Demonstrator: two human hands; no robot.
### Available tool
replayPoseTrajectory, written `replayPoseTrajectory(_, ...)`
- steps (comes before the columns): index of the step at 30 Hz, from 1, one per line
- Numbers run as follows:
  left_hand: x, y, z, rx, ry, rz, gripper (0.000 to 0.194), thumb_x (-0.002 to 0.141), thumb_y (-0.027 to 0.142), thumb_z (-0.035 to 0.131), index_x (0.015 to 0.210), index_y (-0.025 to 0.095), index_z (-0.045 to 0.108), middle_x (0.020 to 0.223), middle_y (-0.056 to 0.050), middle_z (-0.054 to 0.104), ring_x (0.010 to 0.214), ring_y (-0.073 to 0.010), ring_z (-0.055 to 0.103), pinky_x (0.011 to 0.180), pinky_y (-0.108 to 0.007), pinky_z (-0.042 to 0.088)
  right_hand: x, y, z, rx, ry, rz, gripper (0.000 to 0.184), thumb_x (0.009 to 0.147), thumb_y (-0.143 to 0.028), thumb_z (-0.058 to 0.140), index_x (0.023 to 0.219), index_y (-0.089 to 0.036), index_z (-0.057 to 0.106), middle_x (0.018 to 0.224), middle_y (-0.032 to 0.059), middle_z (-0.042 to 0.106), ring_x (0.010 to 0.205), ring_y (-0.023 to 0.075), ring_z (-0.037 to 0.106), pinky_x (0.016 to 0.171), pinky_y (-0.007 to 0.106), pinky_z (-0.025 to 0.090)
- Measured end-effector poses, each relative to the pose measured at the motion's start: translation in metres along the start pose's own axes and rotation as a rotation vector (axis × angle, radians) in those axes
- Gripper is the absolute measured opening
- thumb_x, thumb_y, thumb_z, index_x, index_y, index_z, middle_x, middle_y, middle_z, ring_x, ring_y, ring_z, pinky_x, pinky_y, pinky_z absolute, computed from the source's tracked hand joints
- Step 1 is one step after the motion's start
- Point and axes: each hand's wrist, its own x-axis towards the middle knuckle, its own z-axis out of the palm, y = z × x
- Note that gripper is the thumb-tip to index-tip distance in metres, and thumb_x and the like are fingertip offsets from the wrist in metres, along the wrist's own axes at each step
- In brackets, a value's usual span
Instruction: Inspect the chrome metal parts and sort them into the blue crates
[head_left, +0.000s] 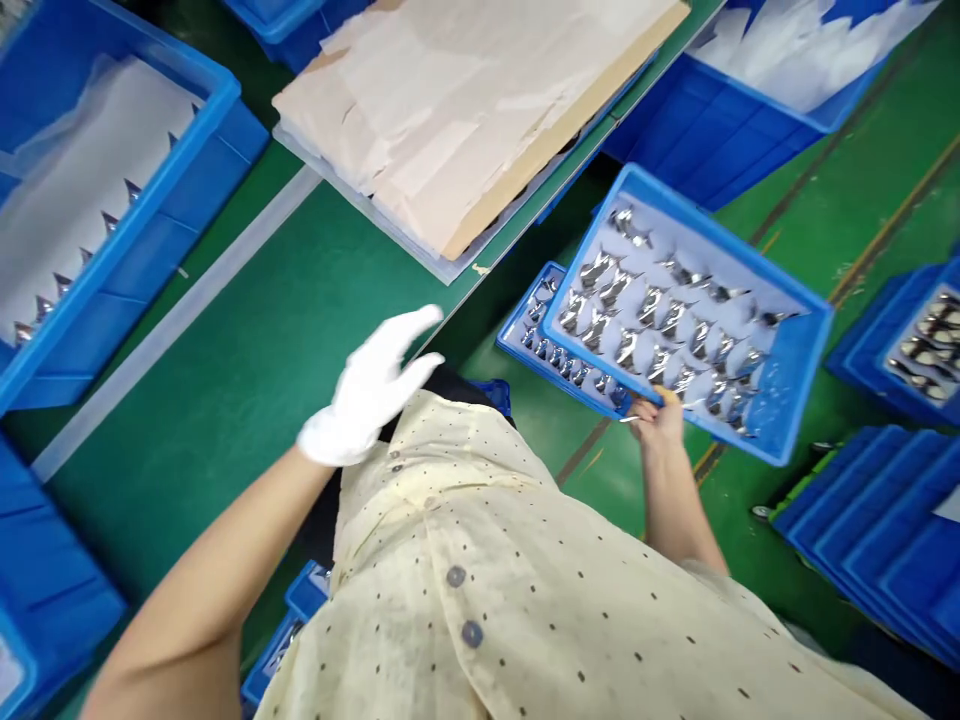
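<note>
My left hand (382,380), in a white glove, hangs beside the corner of the green table (277,290). Its fingers stretch out, the thumb is apart from them, and it holds nothing. With my right hand (660,420) I grip the near rim of a shallow blue tray (802,345); something yellowish covers a fingertip there. Rows of shiny curved metal parts (671,318) lie in this tray on a white lining. The tray tilts and partly covers a second blue tray (517,345) below it, which holds similar parts.
Brown paper sheets (480,110) lie on the table's far part. A large blue bin (180,190) with metal parts and white sheeting stands left. Another blue bin (690,130), holding white wrapping, is beyond the table. Stacked blue crates (862,520) and a tray stack (870,370) stand right.
</note>
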Motion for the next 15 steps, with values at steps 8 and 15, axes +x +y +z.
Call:
replayPoseTrajectory(8,0.046,0.059,0.060,-0.792,-0.327,-0.167,0.074,0.100,0.052,0.056,0.163,0.017,0.036,0.171,-0.016,0.040,0.157,-0.0294,0.045,0.132,-0.048,0.036,-0.182,-0.110,0.067,-0.396,-0.025,-0.217,0.022,0.079,-0.023,0.070,0.067,-0.028,0.052,0.052,-0.0090,0.024,0.042,-0.0003,-0.002,0.031,0.022,-0.005)
replayPoseTrajectory(15,-0.033,0.035,-0.045,-0.769,0.033,-0.286,0.095,0.087,0.046,0.079,0.166,0.024,0.031,0.169,-0.011,0.044,0.156,-0.0350,0.045,0.133,-0.050,0.036,-0.271,-0.045,0.172,-0.765,-0.167,-0.234,0.028,0.075,-0.042,0.078,0.066,-0.032,0.053,0.051,-0.0077,0.012,0.050,0.0024,-0.013,0.038,0.038,-0.006)
